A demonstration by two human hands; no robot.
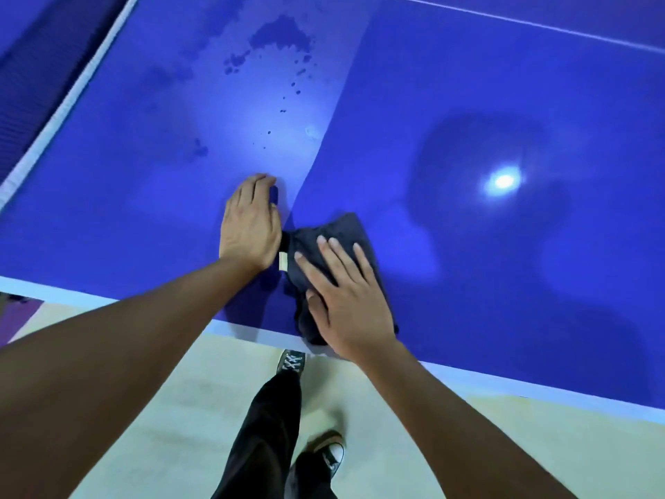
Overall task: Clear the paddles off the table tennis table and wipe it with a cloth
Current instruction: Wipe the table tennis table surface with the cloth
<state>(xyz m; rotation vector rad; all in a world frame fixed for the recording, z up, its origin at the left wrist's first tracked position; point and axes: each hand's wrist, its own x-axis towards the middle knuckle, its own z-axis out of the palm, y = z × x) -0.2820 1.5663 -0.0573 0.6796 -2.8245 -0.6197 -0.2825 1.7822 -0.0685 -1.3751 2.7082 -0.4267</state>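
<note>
Cloth (336, 230) under right hand at the near edge of the table tennis table (485, 102).
Right hand (347, 300) lies palm-down on the dark cloth, fingers straight and spread, pressing, not gripping; cloth's lower fold reaches the white edge line. Left hand (250, 223) is flat on the blue surface just left of the cloth, fingers together, tips bent down, holding nothing. Dark wet spots (280, 39) sit farther in, near the net (61, 115).

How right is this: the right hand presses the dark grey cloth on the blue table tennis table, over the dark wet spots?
No: the head view shows the right hand pressing the dark grey cloth at the near edge of the blue table, wet spots beyond it.
</note>
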